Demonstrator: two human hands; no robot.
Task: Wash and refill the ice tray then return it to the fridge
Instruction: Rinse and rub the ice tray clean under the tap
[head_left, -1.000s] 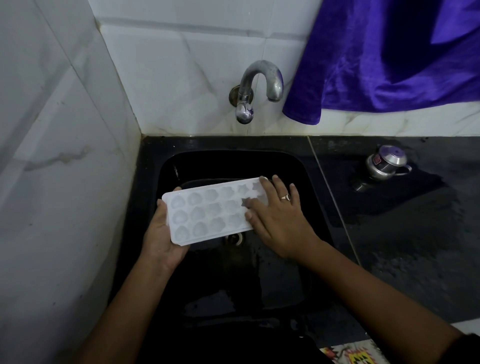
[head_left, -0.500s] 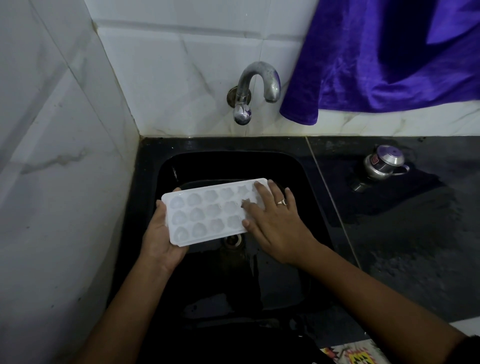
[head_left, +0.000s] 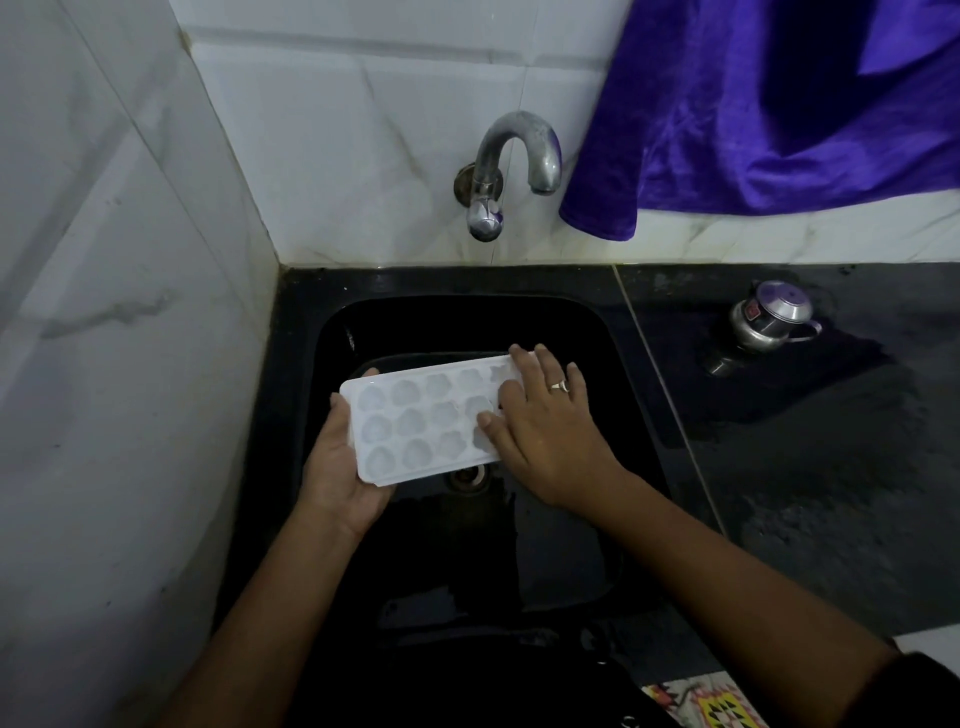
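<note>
Black sink (head_left: 296, 338) below a tap (head_left: 511, 156): the ice tray (head_left: 421, 421) sits level above the drain, the left hand (head_left: 337, 467) gripping its left end, the right hand (head_left: 545, 431) pressing flat-fingered on the other. Hard pressing could tip wet plastic out of that one-sided grip.

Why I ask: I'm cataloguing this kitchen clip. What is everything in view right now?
white plastic ice tray: one, white, held above the sink.
black sink basin: one, black, in the counter's corner.
round metal drain: one, silver, sink floor below the tray.
curved metal tap: one, silver, on the tiled wall above the sink.
purple velvety cloth: one, purple, hanging top right.
small lidded steel pot: one, silver, on the counter.
dark stone counter: one, black, right of the sink.
silver ring: one, on a right-hand finger.
left hand: one, grips the tray's left end.
right hand: one, fingers flat on the tray's right end.
</note>
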